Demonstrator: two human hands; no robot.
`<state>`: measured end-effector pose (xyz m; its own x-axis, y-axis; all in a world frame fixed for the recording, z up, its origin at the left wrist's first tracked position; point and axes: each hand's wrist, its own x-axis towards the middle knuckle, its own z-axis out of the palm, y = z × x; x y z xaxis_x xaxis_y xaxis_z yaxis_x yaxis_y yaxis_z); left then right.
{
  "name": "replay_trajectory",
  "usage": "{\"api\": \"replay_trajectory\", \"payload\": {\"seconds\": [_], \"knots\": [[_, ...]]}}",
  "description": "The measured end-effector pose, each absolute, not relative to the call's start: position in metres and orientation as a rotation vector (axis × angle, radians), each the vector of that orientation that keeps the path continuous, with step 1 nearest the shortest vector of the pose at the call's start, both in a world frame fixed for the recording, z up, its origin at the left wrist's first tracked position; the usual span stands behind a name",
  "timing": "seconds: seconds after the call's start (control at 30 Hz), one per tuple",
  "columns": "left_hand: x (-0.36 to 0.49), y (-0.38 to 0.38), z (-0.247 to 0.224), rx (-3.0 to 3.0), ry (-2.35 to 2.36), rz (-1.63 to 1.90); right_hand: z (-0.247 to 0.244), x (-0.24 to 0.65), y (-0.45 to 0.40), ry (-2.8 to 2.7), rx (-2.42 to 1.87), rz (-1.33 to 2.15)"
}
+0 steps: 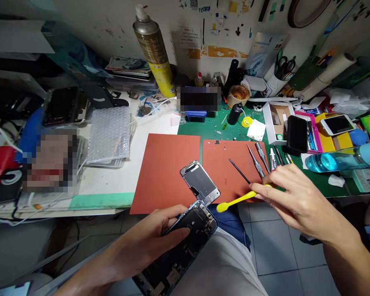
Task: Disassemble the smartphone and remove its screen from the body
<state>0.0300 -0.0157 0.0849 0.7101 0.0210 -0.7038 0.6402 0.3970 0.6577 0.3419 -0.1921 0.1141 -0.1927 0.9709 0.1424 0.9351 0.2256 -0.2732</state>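
My left hand (160, 236) grips an opened phone body (185, 242) over my lap, thumb laid across its inside. Bare boards and metal parts show along its edges. Just beyond its top end, a detached phone screen (202, 183) lies back side up on the brown mat (169, 164); whether the two touch, I cannot tell. Between the fingertips of my right hand (290, 197) is a yellow plastic stick (239, 200) with a rounded paddle end. That end points at the phone body's top corner, a small gap apart. A thin black tool (239, 170) lies behind the stick.
Two grey screwdrivers (255, 161) and a small glue tube (272, 159) lie right of the mats. A blue water bottle (345, 158) lies at the right edge. Behind stand a spray can (156, 53) and a black dropper bottle (235, 114). Bubble wrap (108, 133) sits left.
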Motion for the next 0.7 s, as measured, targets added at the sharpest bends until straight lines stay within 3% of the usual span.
{"api": "replay_trajectory", "payload": {"seconds": [0.4,0.53,0.6,0.7], "knots": [[0.025,-0.016,0.083,1.116,0.721,-0.407,0.118,0.342,-0.197,-2.251,-1.845,0.019],[0.028,-0.020,0.088,1.063,0.790,-0.299,0.104,0.350,-0.224,-1.677,-2.230,-0.326],[0.030,-0.027,0.087,0.992,0.843,-0.208,0.088,0.333,-0.232,-1.206,-2.252,-0.075],[0.035,-0.041,0.080,0.912,0.915,-0.071,0.058,0.279,-0.228,-0.688,-1.962,0.678]]}}
